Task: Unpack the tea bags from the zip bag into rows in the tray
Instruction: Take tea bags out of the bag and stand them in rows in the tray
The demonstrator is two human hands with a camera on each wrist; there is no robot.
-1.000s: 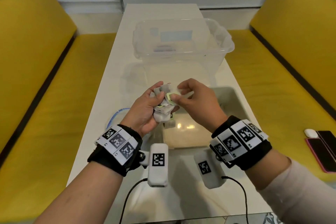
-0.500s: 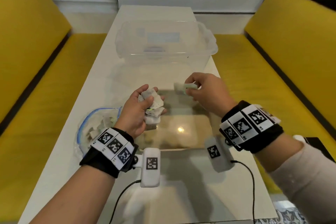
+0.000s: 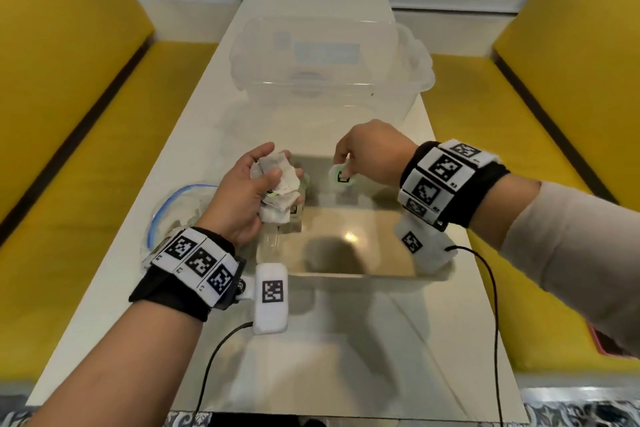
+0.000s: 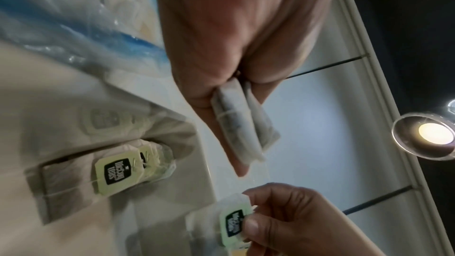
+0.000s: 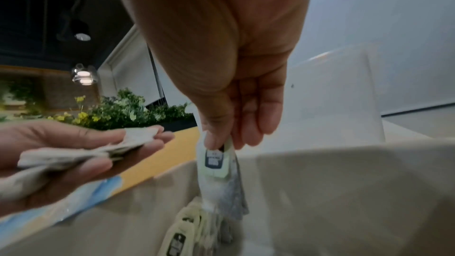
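Note:
My left hand [image 3: 266,184] grips a crumpled bunch of white tea bags [image 3: 278,172] over the left end of the clear tray [image 3: 346,274]. My right hand [image 3: 346,163] pinches one tea bag [image 3: 341,178] by its green tag and holds it upright over the tray's far side. In the right wrist view that tea bag [image 5: 218,164] hangs from thumb and finger just above a row of tagged tea bags [image 5: 187,231] standing in the tray. The left wrist view shows those tea bags [image 4: 120,172] against the tray's wall. The zip bag [image 3: 173,208], edged in blue, lies left of the tray with several bags inside.
A large clear storage bin [image 3: 329,80] stands on the white table [image 3: 311,357] behind the tray. Yellow benches [image 3: 69,149] run along both sides. Wrist cables [image 3: 495,322] trail toward the near edge.
My right hand has pulled one tea bag off the bunch and carried it right and down over the tray. The left hand keeps the bunch in about the same place.

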